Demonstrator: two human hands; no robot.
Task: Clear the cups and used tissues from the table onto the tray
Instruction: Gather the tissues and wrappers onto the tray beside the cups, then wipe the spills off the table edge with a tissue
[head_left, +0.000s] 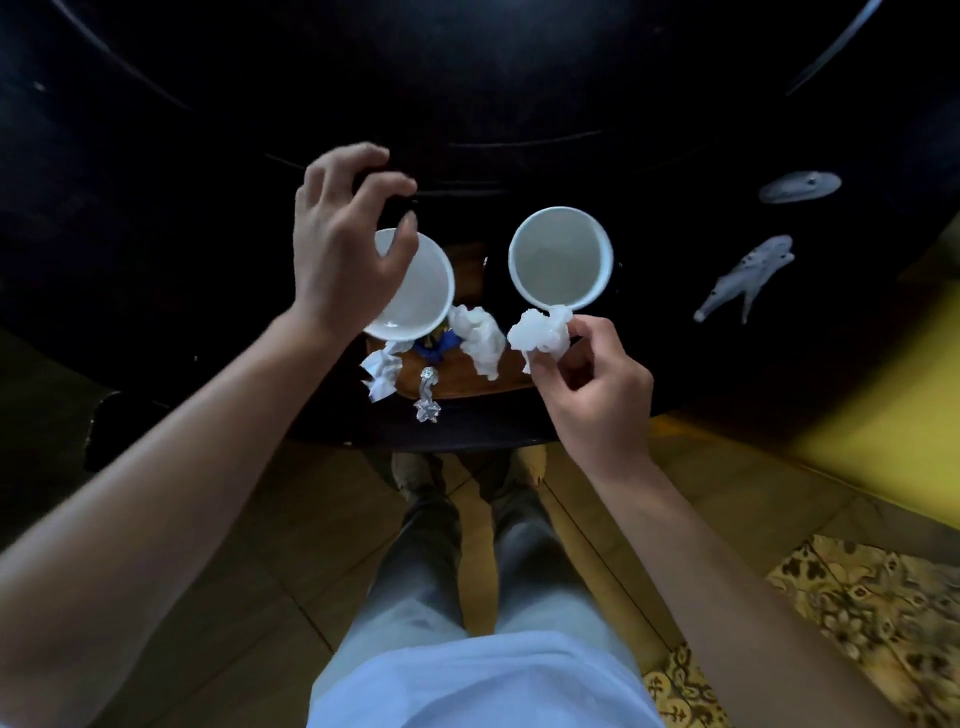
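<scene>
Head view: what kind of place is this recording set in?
Probably a home sitting or dining area, though a small cafe is possible. A dark round table holds a wooden tray with white cups and crumpled tissues, above a tiled floor and patterned rug.

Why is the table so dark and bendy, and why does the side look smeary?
In the head view, the black table swallows the dim light, the wide lens bends its edges, the yellow area at right is blurred, and the white cups look bright by contrast.

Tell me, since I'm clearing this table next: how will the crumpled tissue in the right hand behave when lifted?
The crumpled tissue probably weighs almost nothing: the right hand pinches it with fingertips alone. Its wrinkled folds suggest it is floppy and squashes easily. It seems unlikely to roll.
</scene>
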